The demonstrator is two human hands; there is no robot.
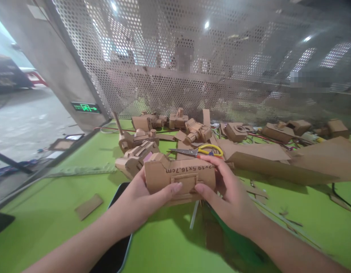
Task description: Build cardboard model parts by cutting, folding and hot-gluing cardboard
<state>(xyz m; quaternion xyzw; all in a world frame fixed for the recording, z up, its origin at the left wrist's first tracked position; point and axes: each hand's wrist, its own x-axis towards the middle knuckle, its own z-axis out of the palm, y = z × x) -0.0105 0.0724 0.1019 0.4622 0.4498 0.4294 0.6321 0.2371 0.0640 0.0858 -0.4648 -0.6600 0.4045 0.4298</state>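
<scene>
Head view: left hand (144,199) and right hand (231,195) clamped on opposite ends of a printed cardboard model body (181,170), held between them over the green bench (158,246). Two-ended grip presumably steadies it. Yellow-handled scissors (195,152) just beyond the hands, probably parked within reach. Flat cardboard scrap (88,207) left of left hand.

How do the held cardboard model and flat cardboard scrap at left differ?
The held cardboard model is built-up and printed; the flat cardboard scrap looks unprinted. The model is larger than the scrap. The left hand and right hand grip the model; the scrap lies on the green tabletop. Both are brown cardboard.
</scene>
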